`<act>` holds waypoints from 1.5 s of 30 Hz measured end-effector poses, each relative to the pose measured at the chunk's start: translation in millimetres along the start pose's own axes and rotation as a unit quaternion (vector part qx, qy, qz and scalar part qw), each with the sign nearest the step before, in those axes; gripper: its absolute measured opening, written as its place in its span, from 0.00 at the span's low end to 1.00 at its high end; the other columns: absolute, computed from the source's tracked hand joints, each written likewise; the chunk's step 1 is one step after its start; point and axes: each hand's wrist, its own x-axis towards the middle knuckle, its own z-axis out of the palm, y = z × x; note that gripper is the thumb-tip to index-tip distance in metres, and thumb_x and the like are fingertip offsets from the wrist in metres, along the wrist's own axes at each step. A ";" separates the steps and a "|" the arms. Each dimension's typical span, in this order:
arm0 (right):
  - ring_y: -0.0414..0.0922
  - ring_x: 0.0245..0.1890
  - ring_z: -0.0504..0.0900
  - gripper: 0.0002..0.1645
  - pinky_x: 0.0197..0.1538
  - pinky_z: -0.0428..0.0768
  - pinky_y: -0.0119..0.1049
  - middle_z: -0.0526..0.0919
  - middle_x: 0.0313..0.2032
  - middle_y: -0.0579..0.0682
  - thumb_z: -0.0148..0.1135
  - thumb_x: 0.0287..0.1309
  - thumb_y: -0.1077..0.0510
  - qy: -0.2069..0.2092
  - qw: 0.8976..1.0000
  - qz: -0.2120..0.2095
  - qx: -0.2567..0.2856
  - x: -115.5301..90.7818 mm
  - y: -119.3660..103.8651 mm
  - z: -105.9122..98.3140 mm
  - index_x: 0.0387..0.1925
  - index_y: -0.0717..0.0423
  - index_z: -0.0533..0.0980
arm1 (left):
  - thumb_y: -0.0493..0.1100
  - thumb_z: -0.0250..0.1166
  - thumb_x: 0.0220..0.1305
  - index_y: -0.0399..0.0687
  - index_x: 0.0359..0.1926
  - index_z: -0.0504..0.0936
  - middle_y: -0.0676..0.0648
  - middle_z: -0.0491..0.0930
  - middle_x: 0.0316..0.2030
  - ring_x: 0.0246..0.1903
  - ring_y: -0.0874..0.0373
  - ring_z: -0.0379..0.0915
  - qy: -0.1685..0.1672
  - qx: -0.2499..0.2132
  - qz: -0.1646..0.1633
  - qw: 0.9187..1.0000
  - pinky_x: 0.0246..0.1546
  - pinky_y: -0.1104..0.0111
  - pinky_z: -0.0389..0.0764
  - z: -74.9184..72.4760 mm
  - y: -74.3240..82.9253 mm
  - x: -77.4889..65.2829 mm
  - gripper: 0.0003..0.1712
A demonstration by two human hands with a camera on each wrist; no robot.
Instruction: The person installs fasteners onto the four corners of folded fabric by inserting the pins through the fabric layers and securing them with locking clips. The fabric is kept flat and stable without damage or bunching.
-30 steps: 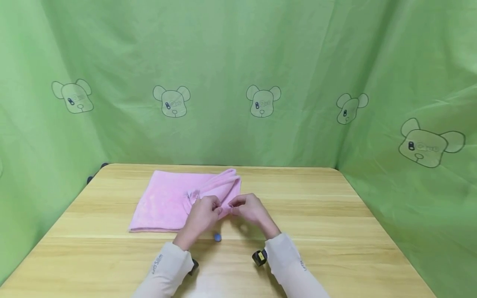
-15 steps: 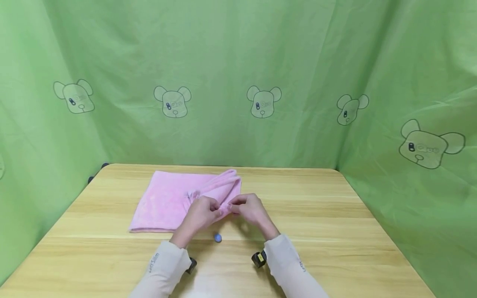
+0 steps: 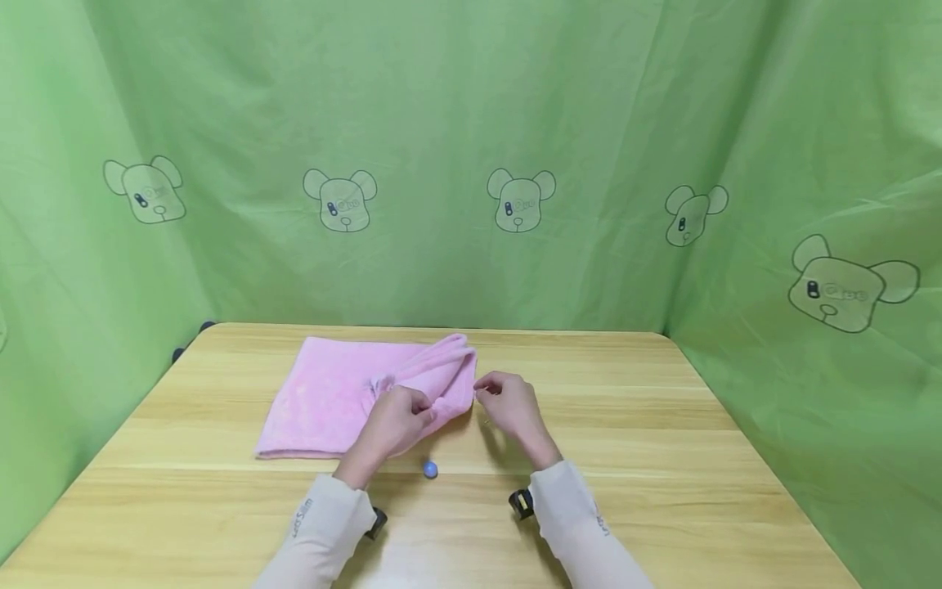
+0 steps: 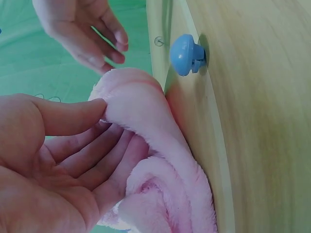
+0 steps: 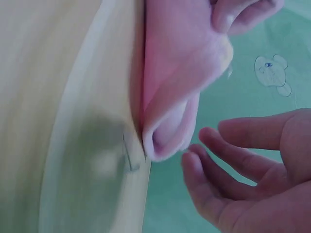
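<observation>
A pink plush cloth point(image 3: 324, 401) lies folded on the table, its right part gathered into an open fold. My left hand point(image 3: 397, 420) pinches the front edge of that fold between thumb and fingers, which the left wrist view shows over the plush point(image 4: 141, 102). Just off the cloth's right corner, my right hand point(image 3: 511, 405) has thumb and fingers apart, holding nothing visible. A blue mushroom-shaped clip point(image 4: 182, 54) rests on the table in front of the cloth. Beyond it lies a thin pin with a clear disc end point(image 5: 129, 158), small and faint in the head view.
Underneath is a light wooden table point(image 3: 625, 491). Green curtains point(image 3: 434, 270) with printed bear heads hang behind it and at both sides. A black wrist camera point(image 3: 522, 503) sits by the right sleeve, and another point(image 3: 376, 523) by the left.
My right hand has let go of the cloth's front edge and moved right and slightly away from me. The left hand keeps its pinch. The thin pin now shows on the table.
</observation>
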 end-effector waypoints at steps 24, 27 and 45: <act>0.46 0.25 0.74 0.10 0.26 0.75 0.36 0.76 0.24 0.50 0.60 0.41 0.72 -0.127 0.979 0.061 -0.149 -1.1 19.4 1.6 0.23 0.55 0.74 | 0.36 0.66 0.61 0.45 0.22 0.83 0.54 0.74 0.15 0.17 0.61 0.67 -0.003 0.004 0.003 1.000 0.26 0.64 0.74 -0.3 -0.7 -0.2 0.11; 0.46 0.24 0.73 0.09 0.25 0.73 0.34 0.75 0.23 0.50 0.62 0.43 0.70 -0.132 0.977 0.069 -0.154 -1.9 18.8 2.1 0.22 0.55 0.74 | 0.36 0.66 0.61 0.44 0.23 0.83 0.53 0.77 0.17 0.19 0.61 0.68 -0.004 0.004 0.002 1.000 0.27 0.64 0.76 -0.1 -1.6 -0.5 0.10; 0.42 0.17 0.74 0.09 0.21 0.72 0.32 0.77 0.16 0.47 0.60 0.48 0.70 -0.136 0.982 0.038 -0.126 -4.9 12.9 1.5 0.19 0.56 0.77 | 0.35 0.68 0.59 0.44 0.25 0.85 0.55 0.79 0.19 0.21 0.61 0.71 0.010 0.016 0.022 1.000 0.55 0.51 0.69 -0.5 -2.4 1.1 0.07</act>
